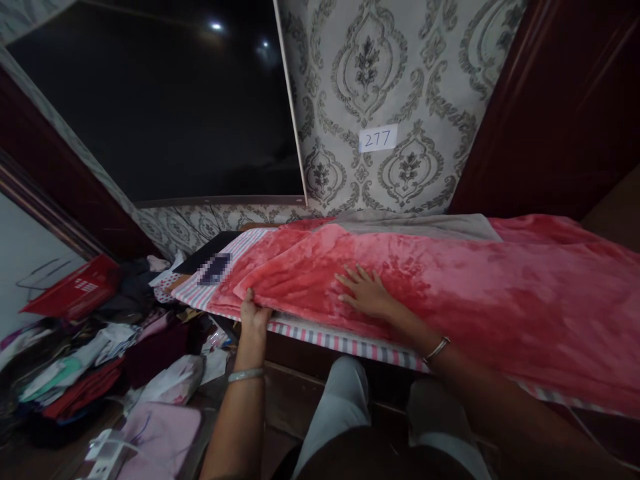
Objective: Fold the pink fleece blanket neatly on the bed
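1. Red plush blanket point(475, 287) lies spread out under the right hand and reaches from the left hand far out to the right of both.
2. Left hand point(255, 312): closed on the near edge of the blanket at its left end, thumb on top; the other fingers are partly hidden, so how firmly they grip cannot be told. A pale bracelet point(246, 375) circles this wrist.
3. Right hand point(369, 293): wide, palm down, fingers spread on top of the blanket, to the right of the left hand and a little beyond it. A metal bangle point(437, 349) sits on its wrist.
4. Striped cloth point(345, 341) shows from beneath the blanket, nearer the body than the right hand, and also past the left hand.
5. Grey cloth point(415, 225) lies beyond the right hand, along the blanket's far side.
6. Up and left of the left hand, a dark, blurred object point(216, 269) rests on the striped cloth.
7. Well to the left of the left hand are a red basket point(75, 287) and heaped clothes point(75, 387).
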`<state>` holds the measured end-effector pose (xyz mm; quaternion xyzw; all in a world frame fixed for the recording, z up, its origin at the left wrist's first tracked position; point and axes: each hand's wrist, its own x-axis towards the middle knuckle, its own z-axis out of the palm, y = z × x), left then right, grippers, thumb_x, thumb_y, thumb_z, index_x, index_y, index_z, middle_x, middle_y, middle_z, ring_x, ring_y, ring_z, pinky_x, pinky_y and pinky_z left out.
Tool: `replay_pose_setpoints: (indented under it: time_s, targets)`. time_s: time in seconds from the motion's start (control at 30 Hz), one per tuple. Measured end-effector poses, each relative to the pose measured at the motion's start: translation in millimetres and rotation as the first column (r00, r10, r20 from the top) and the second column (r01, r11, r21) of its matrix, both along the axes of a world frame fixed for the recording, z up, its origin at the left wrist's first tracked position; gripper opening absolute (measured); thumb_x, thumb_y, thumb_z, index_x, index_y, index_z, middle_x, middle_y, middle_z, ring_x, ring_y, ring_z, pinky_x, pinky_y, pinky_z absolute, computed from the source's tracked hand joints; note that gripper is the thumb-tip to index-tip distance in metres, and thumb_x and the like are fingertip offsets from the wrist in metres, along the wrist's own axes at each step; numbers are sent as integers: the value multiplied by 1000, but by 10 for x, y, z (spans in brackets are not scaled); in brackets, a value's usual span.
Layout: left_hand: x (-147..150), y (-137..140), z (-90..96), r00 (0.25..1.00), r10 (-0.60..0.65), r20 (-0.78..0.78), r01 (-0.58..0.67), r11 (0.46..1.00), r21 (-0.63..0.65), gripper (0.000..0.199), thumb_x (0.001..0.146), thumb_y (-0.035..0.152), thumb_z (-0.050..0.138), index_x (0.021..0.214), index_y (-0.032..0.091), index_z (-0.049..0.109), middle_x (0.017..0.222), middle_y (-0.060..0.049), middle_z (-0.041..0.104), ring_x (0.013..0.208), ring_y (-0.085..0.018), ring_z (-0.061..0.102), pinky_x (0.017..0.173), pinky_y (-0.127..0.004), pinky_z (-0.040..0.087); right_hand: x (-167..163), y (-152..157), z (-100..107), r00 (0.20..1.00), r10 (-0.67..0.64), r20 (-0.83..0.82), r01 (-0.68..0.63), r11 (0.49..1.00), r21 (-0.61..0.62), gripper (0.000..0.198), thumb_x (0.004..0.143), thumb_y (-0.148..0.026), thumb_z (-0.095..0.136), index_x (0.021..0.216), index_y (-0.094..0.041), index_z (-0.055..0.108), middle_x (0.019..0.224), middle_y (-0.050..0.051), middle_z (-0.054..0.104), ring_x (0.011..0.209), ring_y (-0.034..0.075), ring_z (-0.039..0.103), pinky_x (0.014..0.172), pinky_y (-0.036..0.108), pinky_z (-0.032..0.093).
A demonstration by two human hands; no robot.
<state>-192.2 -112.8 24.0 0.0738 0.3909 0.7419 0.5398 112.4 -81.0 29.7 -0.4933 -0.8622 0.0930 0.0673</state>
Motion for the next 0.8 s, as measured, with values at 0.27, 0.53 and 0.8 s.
replay_pose_setpoints:
  time_s: [0.27,0.53,0.8]
  targets:
    - [59,-120,33,1000,1,18,-1,1000,-10,36,87,22,57,122,25,63,93,-6,76,102,-25,72,102,-44,55,4,209,-300,976,218,6,-216,963,161,65,96,-55,55,155,-34,39,165,10,29,153,36,22,118,67,18]
    - [-378,-588,244,745,245,-620,-330,944,-24,11,83,16,68,72,16,66,55,2,58,47,-12,54,46,-17,43,18,182,-407,970,235,-65,-224,965,136,64,96,-50,56,156,-35,40,166,8,27,153,36,21,118,70,15]
    - [77,1092,724,689,-88,-719,145,989,18,24,72,-3,66,67,20,68,61,0,65,70,-19,65,74,-23,53,35,184,-543,953,265,-150,-238,955,176,64,95,-53,55,155,-36,40,165,7,29,154,35,19,119,71,14]
